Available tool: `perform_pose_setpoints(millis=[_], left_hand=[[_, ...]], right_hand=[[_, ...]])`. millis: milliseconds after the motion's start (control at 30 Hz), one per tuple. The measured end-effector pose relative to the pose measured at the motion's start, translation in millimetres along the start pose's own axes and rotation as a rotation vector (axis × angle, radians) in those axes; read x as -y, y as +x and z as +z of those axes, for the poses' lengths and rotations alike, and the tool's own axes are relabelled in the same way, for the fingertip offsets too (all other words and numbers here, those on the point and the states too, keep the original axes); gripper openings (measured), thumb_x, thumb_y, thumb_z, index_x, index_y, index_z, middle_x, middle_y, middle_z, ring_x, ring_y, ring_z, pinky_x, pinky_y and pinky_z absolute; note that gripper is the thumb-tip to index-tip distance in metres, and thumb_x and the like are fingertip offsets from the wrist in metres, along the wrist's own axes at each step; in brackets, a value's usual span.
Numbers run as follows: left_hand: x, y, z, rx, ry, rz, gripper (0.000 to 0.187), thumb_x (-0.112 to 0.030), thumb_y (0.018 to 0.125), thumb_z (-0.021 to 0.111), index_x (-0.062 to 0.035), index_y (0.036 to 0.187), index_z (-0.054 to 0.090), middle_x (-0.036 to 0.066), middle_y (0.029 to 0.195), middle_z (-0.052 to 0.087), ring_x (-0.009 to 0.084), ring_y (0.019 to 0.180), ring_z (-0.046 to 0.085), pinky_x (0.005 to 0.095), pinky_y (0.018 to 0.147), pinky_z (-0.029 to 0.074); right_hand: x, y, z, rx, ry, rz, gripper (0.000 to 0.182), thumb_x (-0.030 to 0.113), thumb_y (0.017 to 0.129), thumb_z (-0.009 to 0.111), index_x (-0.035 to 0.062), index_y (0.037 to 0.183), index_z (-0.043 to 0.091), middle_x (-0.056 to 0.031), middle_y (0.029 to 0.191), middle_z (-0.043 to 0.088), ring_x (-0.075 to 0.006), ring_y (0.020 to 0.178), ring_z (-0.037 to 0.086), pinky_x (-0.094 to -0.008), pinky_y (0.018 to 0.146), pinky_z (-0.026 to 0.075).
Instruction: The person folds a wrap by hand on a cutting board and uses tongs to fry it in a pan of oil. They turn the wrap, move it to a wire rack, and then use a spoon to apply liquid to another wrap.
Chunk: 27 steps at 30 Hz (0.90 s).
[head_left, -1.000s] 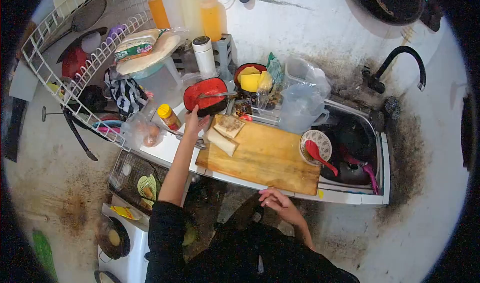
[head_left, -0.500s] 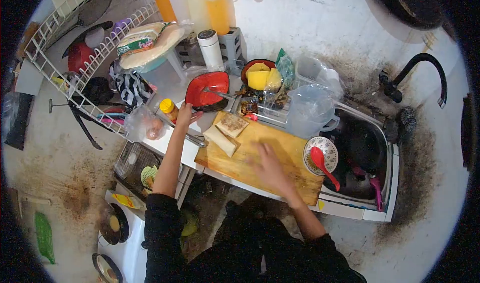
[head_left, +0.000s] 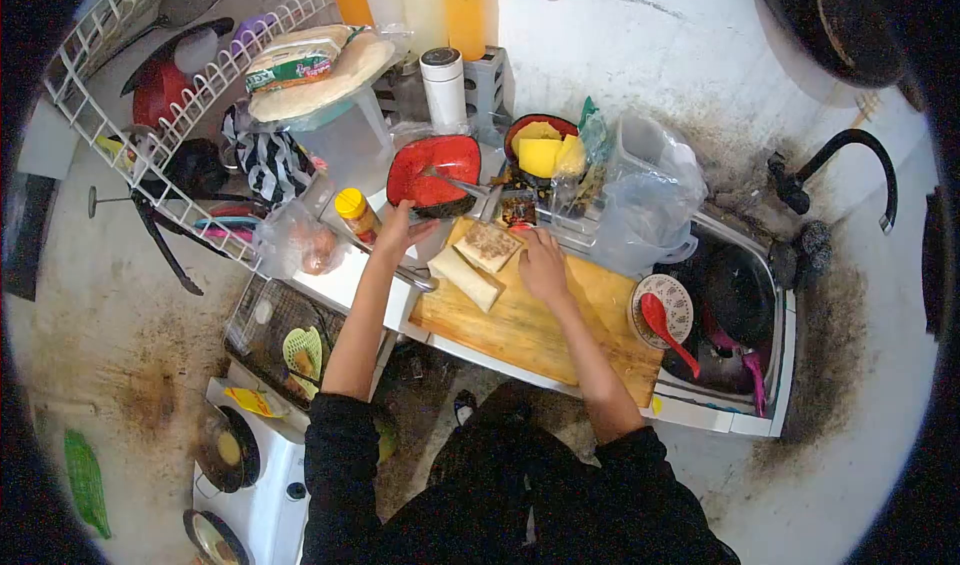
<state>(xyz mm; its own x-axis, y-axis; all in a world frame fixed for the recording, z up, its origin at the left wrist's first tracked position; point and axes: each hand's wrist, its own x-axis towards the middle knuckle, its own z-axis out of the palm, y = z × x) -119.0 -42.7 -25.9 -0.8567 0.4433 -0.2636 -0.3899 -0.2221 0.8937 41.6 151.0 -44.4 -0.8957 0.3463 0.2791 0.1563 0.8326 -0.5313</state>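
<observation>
I had the left hand [head_left: 398, 231] clamped on the near edge of the red bowl [head_left: 418, 180]. I couldn't tell whether the right hand [head_left: 543, 265] was closed; a folded wrap [head_left: 488, 247] lay just left of it.

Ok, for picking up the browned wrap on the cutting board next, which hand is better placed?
Probably the right hand: it is over the cutting board, close beside the browned wrap, while the left hand is at the near edge of the red bowl.
</observation>
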Motion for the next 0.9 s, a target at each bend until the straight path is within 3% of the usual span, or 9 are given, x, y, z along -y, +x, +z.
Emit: perform_pose_setpoints(millis=[267,333,400,500,533,633,767,900], left_hand=[[-5.5,8.9,-15.5,-0.044,0.096,0.018,0.042,-0.029,0.085,0.041,-0.0109,0.118,0.022,0.015,0.112,0.043,0.0291,0.079,0.059,0.0355,0.071,0.050],[-4.4,10.8,-16.2,-0.056,0.129,0.013,0.045,-0.031,0.084,0.043,-0.0109,0.118,0.022,0.014,0.111,0.044,0.0280,0.078,0.058,0.0359,0.071,0.050],[2.0,15.5,-9.6,-0.295,0.120,0.012,0.051,-0.034,0.081,0.048,-0.0109,0.120,0.022,0.013,0.107,0.046,0.0248,0.082,0.055,0.0354,0.070,0.050],[-4.3,-9.1,24.3,-0.360,0.183,0.025,0.054,-0.034,0.079,0.052,-0.0103,0.119,0.025,0.012,0.107,0.045,0.0231,0.086,0.051,0.0350,0.070,0.049],[1.5,-6.4,33.4,-0.475,0.117,-0.001,0.050,-0.030,0.079,0.053,-0.0086,0.117,0.028,0.012,0.111,0.041,0.0231,0.092,0.049,0.0356,0.069,0.049],[6.7,-4.2,32.0,-0.361,0.093,0.026,0.045,-0.024,0.079,0.051,-0.0070,0.114,0.030,0.011,0.115,0.037,0.0224,0.093,0.047,0.0372,0.069,0.049],[15.9,19.0,7.4,-0.374,0.145,0.070,0.043,-0.021,0.078,0.048,-0.0057,0.115,0.030,0.011,0.112,0.038,0.0217,0.093,0.047,0.0362,0.068,0.049],[10.0,22.8,-3.0,-0.336,0.204,0.015,0.047,-0.021,0.076,0.051,-0.0053,0.114,0.030,0.011,0.107,0.042,0.0214,0.088,0.048,0.0354,0.067,0.049]], right_hand=[[-1.6,-2.2,6.2,-0.047,-0.040,0.008,0.037,0.006,0.071,0.049,0.0053,0.108,0.047,-0.0119,0.105,0.044,-0.0291,0.099,0.043,-0.0407,0.083,0.035],[-0.6,-3.6,4.4,-0.022,-0.029,0.031,0.036,0.004,0.074,0.044,0.0091,0.110,0.047,-0.0108,0.104,0.044,-0.0278,0.101,0.041,-0.0391,0.087,0.033],[0.1,-4.8,3.6,-0.035,-0.023,0.018,0.035,0.005,0.075,0.044,0.0090,0.110,0.046,-0.0105,0.104,0.043,-0.0276,0.101,0.041,-0.0389,0.087,0.032],[2.7,-4.3,0.1,-0.035,-0.009,0.013,0.035,0.005,0.075,0.044,0.0089,0.110,0.046,-0.0102,0.104,0.043,-0.0274,0.102,0.041,-0.0388,0.088,0.032],[3.1,-4.6,-0.1,-0.020,0.001,0.019,0.035,0.004,0.075,0.045,0.0089,0.110,0.046,-0.0101,0.105,0.043,-0.0275,0.103,0.040,-0.0387,0.088,0.032],[2.9,-5.0,0.4,-0.028,-0.014,0.016,0.036,0.004,0.075,0.045,0.0087,0.111,0.045,-0.0100,0.106,0.043,-0.0275,0.103,0.040,-0.0387,0.088,0.032],[2.1,-5.4,0.8,-0.036,-0.031,-0.005,0.039,0.005,0.072,0.048,0.0066,0.111,0.046,-0.0106,0.109,0.043,-0.0277,0.102,0.042,-0.0406,0.086,0.034],[0.0,-4.3,1.2,0.010,-0.035,0.019,0.036,0.004,0.075,0.045,0.0083,0.111,0.044,-0.0102,0.108,0.042,-0.0274,0.104,0.040,-0.0384,0.089,0.032]])
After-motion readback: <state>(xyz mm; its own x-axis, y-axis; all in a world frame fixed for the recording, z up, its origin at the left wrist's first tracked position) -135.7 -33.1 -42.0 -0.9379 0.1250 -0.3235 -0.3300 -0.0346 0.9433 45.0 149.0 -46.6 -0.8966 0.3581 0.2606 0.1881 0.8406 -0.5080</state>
